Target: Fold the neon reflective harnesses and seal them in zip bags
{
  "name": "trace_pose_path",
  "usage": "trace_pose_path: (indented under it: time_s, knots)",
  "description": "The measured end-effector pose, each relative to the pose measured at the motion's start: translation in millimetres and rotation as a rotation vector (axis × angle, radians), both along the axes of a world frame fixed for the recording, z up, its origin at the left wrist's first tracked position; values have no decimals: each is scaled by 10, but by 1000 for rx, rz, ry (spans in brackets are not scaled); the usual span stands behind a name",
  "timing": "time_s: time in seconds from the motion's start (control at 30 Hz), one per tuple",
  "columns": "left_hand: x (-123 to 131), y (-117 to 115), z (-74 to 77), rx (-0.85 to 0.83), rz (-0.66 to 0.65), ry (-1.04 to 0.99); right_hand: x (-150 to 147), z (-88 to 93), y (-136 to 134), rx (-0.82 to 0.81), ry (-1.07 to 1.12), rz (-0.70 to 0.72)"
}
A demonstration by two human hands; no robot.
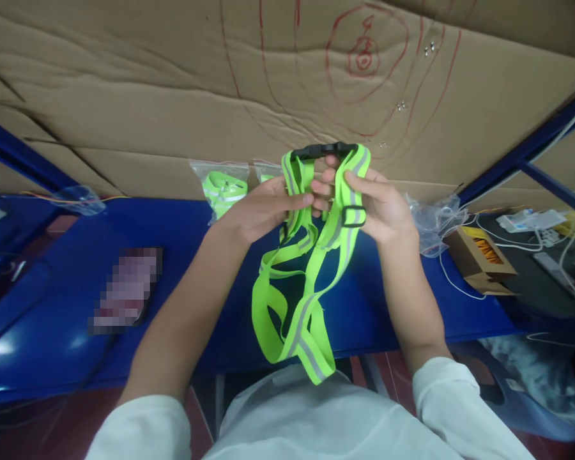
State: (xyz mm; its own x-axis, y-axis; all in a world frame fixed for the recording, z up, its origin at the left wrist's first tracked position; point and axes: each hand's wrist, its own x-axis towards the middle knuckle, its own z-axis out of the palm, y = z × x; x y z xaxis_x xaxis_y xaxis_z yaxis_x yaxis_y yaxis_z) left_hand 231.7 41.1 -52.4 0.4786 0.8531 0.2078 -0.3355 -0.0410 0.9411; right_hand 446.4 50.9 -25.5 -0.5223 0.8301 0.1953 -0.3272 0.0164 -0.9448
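strap harness: neon green reflective strap harness (316, 287) with a grey stripe, held up in the air over the blue desk (67, 332), right in front of the person's chest. The loose loops dangle down in a bit of a tangle.
buckle: black clip buckle (323, 151) sits at the very top and looks snapped together. There's also a small black slider (353, 216) on the right-hand strap.
left hand: left hand (259, 214) is closed around the left strap just under the buckle, fingers reaching across to the middle.
right hand: right hand (381, 207) is pinching the right strap, thumb on the front, with the slider just below the thumb.
behind the hands: two clear bags, one (223, 188) with the same green strap folded up inside, the other (267, 169) mostly hidden by the hands. Both lean on a big cardboard sheet (172, 96) that has red scribbles (364, 54) on it.
right side: crumpled clear bags (431, 220), a little open cardboard box (479, 255) and white cables (508, 239).
left side: a flat blurred-out thing (127, 291) lying on the desk, can't tell what it is.
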Motion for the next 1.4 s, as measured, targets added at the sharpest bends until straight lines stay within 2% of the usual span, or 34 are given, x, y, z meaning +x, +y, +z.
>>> trace_pose_path:
  time_s: [0.1,0.2,0.3,0.4,0.57,0.6,0.63,0.73,0.8,0.9,0.97,1.07,1.13,1.23,1.3,1.4]
  knots:
    - [4,4,2,-5,95,14,40,22,-22,-3,-35,48]
    - [8,1,12,-39,35,-7,20,14,-60,32,-82,39]
    - [34,-12,28,-134,16,-25,-35,-23,-83,92,-60,-57]
    - [80,-30,34,-155,117,-1,-91,-74,-52,116,-21,-133]
    - [123,-36,-10,4,361,60,-193,-112,4,82,-2,-156]
    - [116,-34,-17,32,372,47,-214,-107,-2,78,-7,-161]
    - [105,-33,-20,40,343,22,-234,-101,-12,77,-7,-170]
    - [63,-35,-11,-31,134,-45,-282,-98,-51,99,15,-196]
    - [52,-37,-9,-74,55,-37,-300,-127,-59,121,18,-190]
    - [79,-28,-35,-34,89,-1,-292,-199,-26,138,-55,-184]
    - [108,-23,-58,11,189,42,-246,-222,8,185,-134,-189]
    - [140,-33,-70,35,333,103,-112,-156,15,422,-256,-262]
    - [153,-49,-65,26,331,118,-4,-55,-27,623,-335,-327]
    - [170,-69,-57,32,302,144,102,93,-127,794,-478,-249]
    - [177,-79,-56,41,309,193,108,144,-184,764,-520,-211]
    - [186,-101,-61,53,222,217,50,144,-228,587,-419,-371]
